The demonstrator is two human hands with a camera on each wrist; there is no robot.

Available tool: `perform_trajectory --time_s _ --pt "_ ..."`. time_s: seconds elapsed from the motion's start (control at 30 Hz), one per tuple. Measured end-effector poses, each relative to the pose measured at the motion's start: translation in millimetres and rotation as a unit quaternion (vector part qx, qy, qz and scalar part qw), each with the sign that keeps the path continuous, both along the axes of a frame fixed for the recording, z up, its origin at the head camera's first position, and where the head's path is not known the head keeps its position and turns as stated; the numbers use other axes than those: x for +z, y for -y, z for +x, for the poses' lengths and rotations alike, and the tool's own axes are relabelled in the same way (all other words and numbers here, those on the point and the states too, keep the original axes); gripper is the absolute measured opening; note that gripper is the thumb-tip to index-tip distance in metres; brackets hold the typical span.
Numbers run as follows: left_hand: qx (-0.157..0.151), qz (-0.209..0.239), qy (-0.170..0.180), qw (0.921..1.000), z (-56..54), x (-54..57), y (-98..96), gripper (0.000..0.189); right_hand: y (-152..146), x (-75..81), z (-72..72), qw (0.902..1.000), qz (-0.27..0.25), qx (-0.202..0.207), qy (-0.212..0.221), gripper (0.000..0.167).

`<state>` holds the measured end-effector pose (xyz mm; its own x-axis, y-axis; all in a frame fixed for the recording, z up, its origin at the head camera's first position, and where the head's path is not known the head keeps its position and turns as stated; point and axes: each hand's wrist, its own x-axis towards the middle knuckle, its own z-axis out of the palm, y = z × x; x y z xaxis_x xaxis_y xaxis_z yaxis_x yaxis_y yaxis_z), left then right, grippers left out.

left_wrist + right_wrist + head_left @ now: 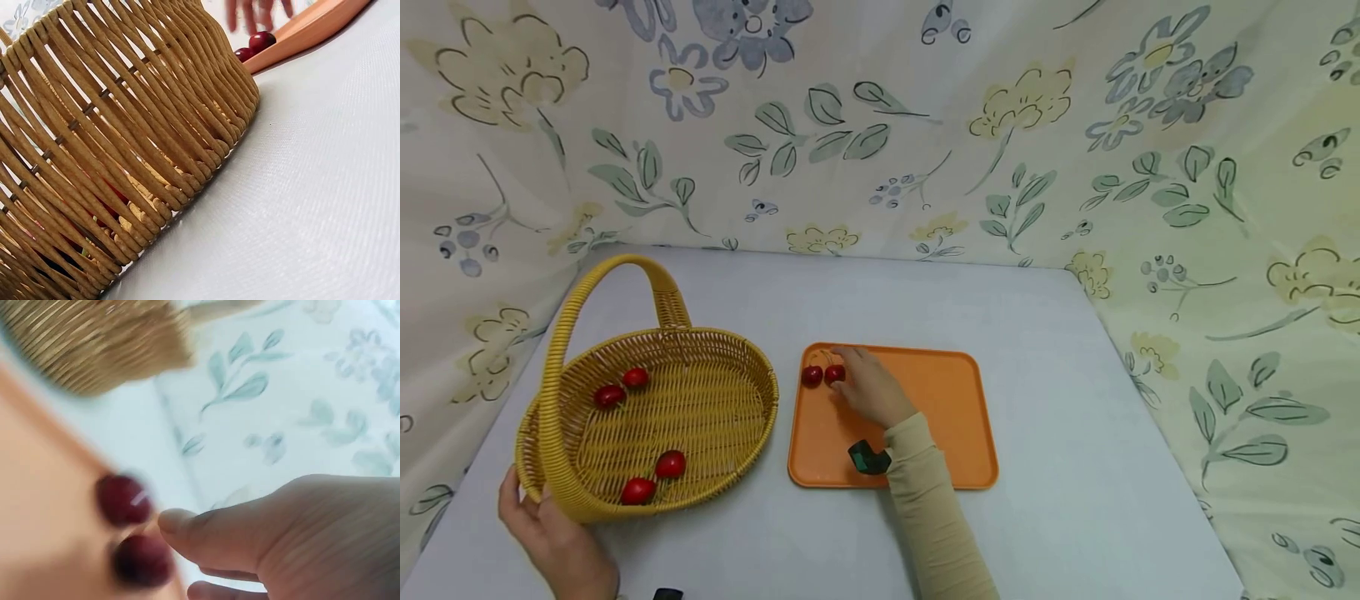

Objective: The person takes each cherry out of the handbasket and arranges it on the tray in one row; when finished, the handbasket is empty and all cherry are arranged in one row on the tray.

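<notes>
A: Where are the cherries (811, 377)?

B: Two sit side by side in the orange tray (936, 400), by its 10 o'clock corner. Four more lie in the yellow basket (700, 400), which stands at 9 o'clock from the tray, near it but not touching.

A: How are those four spread?

B: In two pairs: one toward 10 and 11 o'clock, the other toward 5 and 6, by the near rim.

A: And the right hand (874, 390)?

B: Over the tray, pointing toward 10 o'clock. Thumb and fingers stand apart, with one of the tray's two cherries showing at the gap. The right wrist view has the thumb tip just beside that pair.

A: The left hand (561, 542)?

B: Against the outside of the basket at 7 to 8 o'clock, by the foot of the arched handle (553, 358). The left wrist view doesn't show it, so I can't tell whether it's clamped on the wicker or just resting there.

A: Anything else?

B: A white bench (1075, 433) under tray and basket, a pale sleeve (936, 508) running from the right wrist toward 5 o'clock, a dark green piece (868, 458) by its cuff, and flowered cloth (865, 142) beyond the bench at 12.
</notes>
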<state>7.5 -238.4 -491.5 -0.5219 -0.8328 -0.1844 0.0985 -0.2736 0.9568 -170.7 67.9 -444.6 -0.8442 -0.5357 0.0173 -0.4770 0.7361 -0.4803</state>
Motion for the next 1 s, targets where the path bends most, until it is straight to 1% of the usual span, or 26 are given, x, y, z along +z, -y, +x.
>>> perform_trajectory --time_s 0.1,0.17,0.23,0.3,0.37,0.43,0.5,0.57,0.63,0.7,0.8,0.9,1.0 --pt "0.002 -0.006 0.010 0.9999 0.0 0.4 1.1 0.042 15 26.7 1.3 0.9992 -0.008 0.032 -0.022 0.049" --pt "0.003 -0.007 0.015 0.9999 -0.2 0.8 1.6 0.042 30 45.3 2.7 0.9975 -0.009 0.063 -0.032 0.046" --pt "0.000 -0.011 0.021 0.9997 -0.1 1.2 1.9 0.042 49 60.4 4.2 0.9944 0.003 0.097 -0.042 0.044" --pt "-0.003 -0.009 0.017 0.9998 0.1 1.7 2.2 0.043 73 69.9 4.5 0.9897 0.020 0.134 -0.045 0.043" --pt "-0.007 -0.007 0.014 0.9999 0.3 1.9 2.3 0.043 99 73.2 3.2 0.9832 0.040 0.174 -0.039 0.042" --pt "-0.012 -0.006 0.020 0.9997 0.6 2.0 2.4 0.043 127 72.5 1.4 0.9733 0.071 0.216 -0.033 0.041" --pt "-0.019 -0.007 0.034 0.9992 0.9 1.6 2.8 0.044 155 66.9 -1.2 0.9630 0.093 0.252 -0.023 0.040" --pt "-0.025 -0.012 0.047 0.9985 0.8 1.6 4.3 0.044 180 59.0 -3.9 0.9535 0.115 0.278 -0.021 0.042" --pt "-0.028 -0.018 0.067 0.9972 1.1 1.2 5.8 0.044 203 47.6 -6.8 0.9480 0.132 0.289 -0.020 0.044" --pt "-0.027 -0.018 0.081 0.9962 1.7 0.1 6.8 0.045 224 35.3 -9.4 0.9459 0.150 0.287 -0.015 0.049" --pt "-0.021 -0.008 0.103 0.9944 2.6 0.1 6.1 0.046 245 24.1 -9.1 0.9446 0.184 0.272 -0.007 0.053" --pt "-0.015 0.001 0.107 0.9941 2.7 0.9 4.2 0.047 256 22.1 -4.3 0.9431 0.221 0.248 -0.016 0.050" --pt "-0.006 0.001 0.103 0.9946 2.6 3.1 3.1 0.046 262 22.9 1.3 0.9386 0.243 0.241 -0.044 0.041"
